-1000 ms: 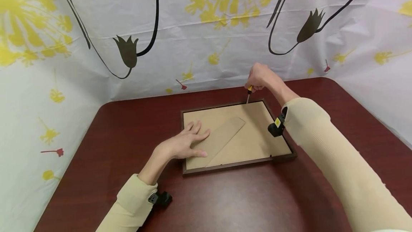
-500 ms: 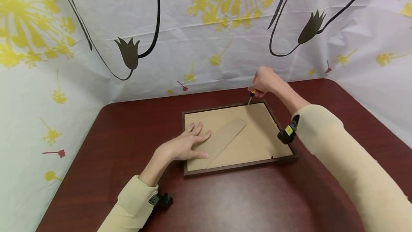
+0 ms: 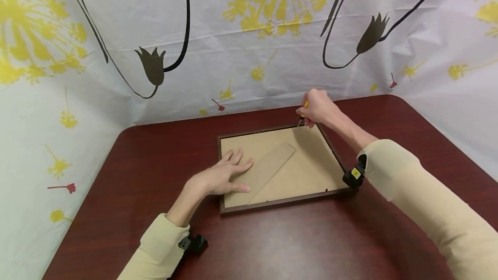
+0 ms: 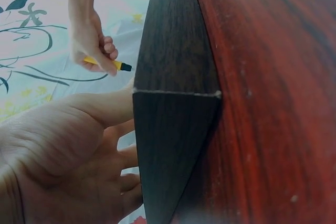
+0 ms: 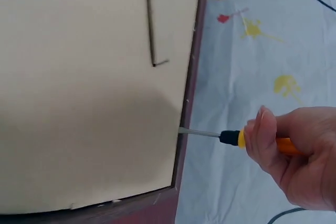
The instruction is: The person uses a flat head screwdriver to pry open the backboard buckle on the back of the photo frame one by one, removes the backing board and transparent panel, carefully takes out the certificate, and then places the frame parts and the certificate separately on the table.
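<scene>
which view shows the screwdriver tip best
The right wrist view: the screwdriver is close, its metal tip at the inner edge of the frame. The head view shows only a sliver under the right hand. The left wrist view shows the handle, the tip hidden.

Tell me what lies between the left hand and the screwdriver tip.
Head view: only the frame's bare backing board and its folded stand lie between left hand and screwdriver.

You're looking down on a dark reddish wooden table (image 3: 116,176) with rounded far corners at ten and two o'clock. A white sheet (image 3: 249,55) hangs behind it from nine round to three o'clock, creased and printed with yellow flower bursts, black tulip stems and small red sprigs. Soft, even light leaves a dull sheen on the tabletop at six o'clock.
</scene>
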A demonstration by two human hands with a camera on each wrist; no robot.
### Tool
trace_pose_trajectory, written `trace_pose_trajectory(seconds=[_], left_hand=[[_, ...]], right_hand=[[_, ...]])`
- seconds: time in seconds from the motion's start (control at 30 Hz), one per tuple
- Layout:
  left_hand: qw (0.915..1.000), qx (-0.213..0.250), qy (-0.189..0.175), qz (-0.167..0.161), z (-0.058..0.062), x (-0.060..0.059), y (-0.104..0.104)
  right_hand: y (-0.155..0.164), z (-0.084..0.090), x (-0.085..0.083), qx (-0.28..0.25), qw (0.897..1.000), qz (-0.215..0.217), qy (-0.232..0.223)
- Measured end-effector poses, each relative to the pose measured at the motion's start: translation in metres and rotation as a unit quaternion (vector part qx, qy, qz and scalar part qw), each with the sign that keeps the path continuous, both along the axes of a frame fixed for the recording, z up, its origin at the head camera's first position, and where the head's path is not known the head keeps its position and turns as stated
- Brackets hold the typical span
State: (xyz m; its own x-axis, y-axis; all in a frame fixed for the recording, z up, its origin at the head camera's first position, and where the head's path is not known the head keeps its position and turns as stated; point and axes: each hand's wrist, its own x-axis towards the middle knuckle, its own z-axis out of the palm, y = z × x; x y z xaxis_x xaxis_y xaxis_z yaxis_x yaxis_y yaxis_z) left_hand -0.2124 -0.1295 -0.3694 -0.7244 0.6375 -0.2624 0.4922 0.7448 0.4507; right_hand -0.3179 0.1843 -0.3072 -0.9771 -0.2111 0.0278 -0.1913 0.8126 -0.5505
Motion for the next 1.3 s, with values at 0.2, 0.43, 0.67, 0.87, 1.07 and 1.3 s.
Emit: trace_pose_trajectory(seconds=[0.2, 0.43, 0.67, 0.87, 1.07, 1.3], left_hand=[[1.0, 0.001, -0.006, 0.001, 0.001, 0.0, 0.0], [1.0, -0.005, -0.006, 0.0, 0.003, 0.0, 0.0], [1.0, -0.003, -0.004, 0.005, 0.003, 0.0, -0.001], [1.0, -0.002, -0.002, 0.006, 0.002, 0.001, 0.001], [1.0, -0.004, 0.003, 0.007, 0.003, 0.003, 0.002], [1.0, -0.003, 0.002, 0.006, 0.003, 0.005, 0.003]], right_hand=[[0.001, 0.01, -0.017, 0.005, 0.999, 0.012, -0.037], [-0.002, 0.022, -0.038, 0.023, 0.996, 0.01, -0.084], [-0.001, 0.021, -0.036, 0.014, 0.996, 0.004, -0.087], [0.013, 0.012, -0.02, -0.046, 0.996, 0.008, -0.074], [0.036, 0.0, -0.002, -0.109, 0.992, 0.003, -0.07], [0.053, -0.015, 0.016, -0.089, 0.995, 0.014, -0.048]])
